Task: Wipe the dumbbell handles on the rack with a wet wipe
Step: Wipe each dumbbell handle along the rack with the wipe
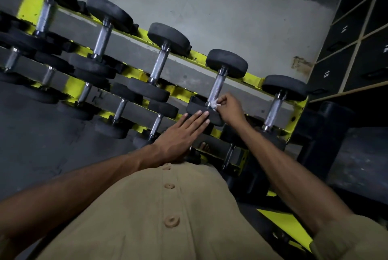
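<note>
Wet wipe (214, 105) pinched small in right hand (231, 108) at near end of one dumbbell handle (218, 88) on yellow rack (252, 76), left hand (180, 133) spread flat on near weight head (197, 110): best unbunched, wrapped round knurling, drawn full length while twisting.

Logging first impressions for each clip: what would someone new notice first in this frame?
Probably the yellow rack running slantwise across the view, with black dumbbells lined up on it. Next, the right hand pinching a small white wipe against the lower end of one dumbbell handle, second from the right on the top row. The left hand lies flat with straight fingers, reaching the near weight of that same dumbbell.
</note>
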